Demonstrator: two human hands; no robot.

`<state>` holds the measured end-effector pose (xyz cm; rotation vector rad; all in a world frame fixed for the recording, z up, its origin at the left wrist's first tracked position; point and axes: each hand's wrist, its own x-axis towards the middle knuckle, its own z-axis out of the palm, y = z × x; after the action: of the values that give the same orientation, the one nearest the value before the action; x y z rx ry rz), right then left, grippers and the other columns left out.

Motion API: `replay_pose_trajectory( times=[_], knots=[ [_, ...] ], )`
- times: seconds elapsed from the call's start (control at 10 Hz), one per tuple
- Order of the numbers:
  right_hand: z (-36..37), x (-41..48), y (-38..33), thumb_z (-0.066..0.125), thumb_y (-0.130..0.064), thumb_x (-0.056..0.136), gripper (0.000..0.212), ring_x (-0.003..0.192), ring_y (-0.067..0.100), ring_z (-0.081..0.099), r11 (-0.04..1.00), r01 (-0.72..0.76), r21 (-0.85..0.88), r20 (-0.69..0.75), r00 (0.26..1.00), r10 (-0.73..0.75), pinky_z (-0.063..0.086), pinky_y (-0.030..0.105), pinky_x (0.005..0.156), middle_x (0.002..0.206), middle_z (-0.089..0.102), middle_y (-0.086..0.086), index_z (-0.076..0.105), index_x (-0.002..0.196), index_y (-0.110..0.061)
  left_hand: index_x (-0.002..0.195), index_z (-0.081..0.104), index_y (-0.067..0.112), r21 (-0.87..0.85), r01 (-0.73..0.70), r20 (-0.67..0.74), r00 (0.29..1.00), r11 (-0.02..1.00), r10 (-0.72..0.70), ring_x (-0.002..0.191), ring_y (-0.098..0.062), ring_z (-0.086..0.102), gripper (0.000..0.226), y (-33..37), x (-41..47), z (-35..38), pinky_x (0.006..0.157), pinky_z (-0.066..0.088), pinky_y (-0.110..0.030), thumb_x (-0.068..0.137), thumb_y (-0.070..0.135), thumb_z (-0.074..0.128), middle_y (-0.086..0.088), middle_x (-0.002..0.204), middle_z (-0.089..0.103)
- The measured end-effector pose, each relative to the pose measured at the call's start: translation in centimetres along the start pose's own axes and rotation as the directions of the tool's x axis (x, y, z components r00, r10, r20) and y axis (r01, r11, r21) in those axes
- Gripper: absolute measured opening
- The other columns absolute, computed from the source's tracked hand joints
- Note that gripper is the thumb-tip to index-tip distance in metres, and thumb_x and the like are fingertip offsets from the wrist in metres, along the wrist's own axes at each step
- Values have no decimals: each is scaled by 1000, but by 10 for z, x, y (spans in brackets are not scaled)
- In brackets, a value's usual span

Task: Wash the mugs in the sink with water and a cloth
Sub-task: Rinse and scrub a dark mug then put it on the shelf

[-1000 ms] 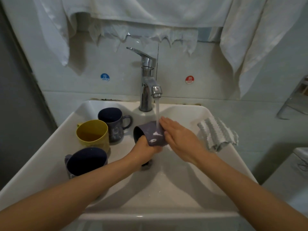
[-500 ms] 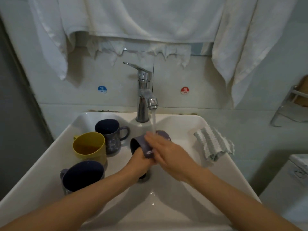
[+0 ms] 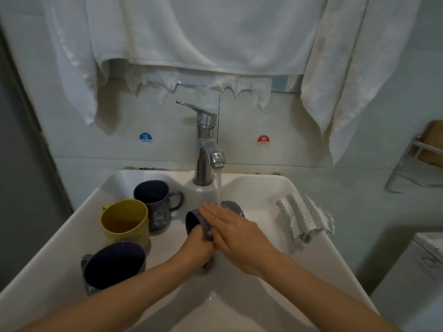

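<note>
A dark purple mug [image 3: 195, 220] lies on its side under the running tap [image 3: 217, 159], its mouth facing left. My left hand [image 3: 197, 248] grips it from below, near the rim. My right hand [image 3: 236, 232] lies flat over the mug's side, fingers stretched out under the water stream, hiding most of the mug. Three other mugs stand in the left part of the white sink [image 3: 268, 190]: a purple one [image 3: 155, 202] at the back, a yellow one [image 3: 124, 221] in the middle, a dark one [image 3: 112, 264] nearest me. A striped grey-white cloth [image 3: 304, 219] rests on the sink's right rim.
White towels [image 3: 191, 34] hang over the wall above the tap. Blue cold [image 3: 145, 138] and red hot [image 3: 263, 140] stickers mark the tiles. A metal rack [image 3: 417, 164] is fixed to the wall at the right. A white appliance top [image 3: 429, 250] sits lower right.
My right hand has slid leftward over the mug, from its base end to covering its side. The view has tilted up a little, so the sink sits lower in frame.
</note>
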<state>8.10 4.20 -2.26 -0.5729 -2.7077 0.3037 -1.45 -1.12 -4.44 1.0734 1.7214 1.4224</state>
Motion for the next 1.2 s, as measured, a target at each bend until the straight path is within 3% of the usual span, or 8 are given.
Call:
replay_pose_trajectory(
  times=[0.2, 0.4, 0.5, 0.6, 0.7, 0.8, 1.0, 1.2],
  knots=[
    [-19, -1, 21, 30, -20, 101, 47, 143, 7, 15, 986, -145, -87, -2, 989, 146, 9, 15, 111, 155, 22, -7, 25, 148, -20, 109, 54, 3, -85, -90, 41, 995, 992, 94, 77, 6, 60, 36, -1, 4, 6, 60, 45, -5, 81, -19, 56, 0, 92, 58],
    [-25, -3, 26, 32, -19, 100, 48, 142, 6, 16, 980, -196, -31, -12, 980, 196, 16, 19, 111, 154, 25, -10, 26, 147, -25, 120, 54, 2, -111, -100, 118, 986, 989, 113, 97, -16, 62, 57, 2, 0, -2, 74, 53, -17, 64, 2, 68, -10, 107, 63],
    [-21, -4, 16, 27, -29, 93, 53, 141, 10, 23, 994, -98, -47, -16, 995, 97, 16, 17, 110, 152, 32, -4, 34, 145, -20, 114, 53, -2, -33, -98, 105, 989, 995, 101, 82, 0, 61, 38, 2, -1, 0, 66, 49, -12, 78, -8, 62, -1, 92, 58],
    [-4, -4, -4, 18, -34, 83, 65, 138, 15, 30, 995, 99, 18, 57, 993, -100, 12, 19, 113, 148, 39, 3, 45, 138, -14, 131, 39, -9, 52, -80, 63, 995, 995, 77, 106, -18, 54, 39, -2, -2, -1, 82, 44, -19, 92, -11, 42, 1, 100, 47],
    [-4, 1, 0, 21, -30, 86, 59, 137, 12, 32, 996, 55, 68, 51, 997, -59, 20, 26, 116, 148, 38, -1, 44, 139, -17, 117, 50, -6, 59, -43, 45, 998, 997, 41, 102, -28, 59, 25, 2, -4, 1, 79, 45, -16, 93, -9, 43, 0, 90, 49],
    [-19, -1, 16, 33, -20, 93, 48, 136, 12, 34, 995, -81, 60, 19, 997, 80, 24, 21, 109, 147, 41, -2, 43, 140, -22, 91, 49, 5, 40, -46, 76, 996, 998, 43, 64, 4, 58, 22, 9, 0, 10, 56, 44, -5, 84, -15, 54, 3, 75, 50],
    [-16, -3, 3, 21, -33, 87, 60, 140, 6, 26, 999, 43, 1, 60, 997, -43, 14, 18, 113, 150, 34, -6, 38, 143, -23, 110, 52, -5, 55, -21, 37, 999, 998, 19, 98, -17, 55, 23, 7, 2, 6, 72, 43, -12, 90, -13, 45, -13, 100, 56],
    [-29, -2, 18, 36, -20, 96, 48, 137, 5, 28, 999, -26, -31, 45, 999, 27, 21, 19, 109, 148, 36, -13, 38, 142, -31, 97, 59, 10, -21, -94, 116, 989, 995, 96, 86, -19, 60, 28, 11, -2, -5, 76, 53, -26, 80, -12, 60, -4, 88, 61]
  ],
)
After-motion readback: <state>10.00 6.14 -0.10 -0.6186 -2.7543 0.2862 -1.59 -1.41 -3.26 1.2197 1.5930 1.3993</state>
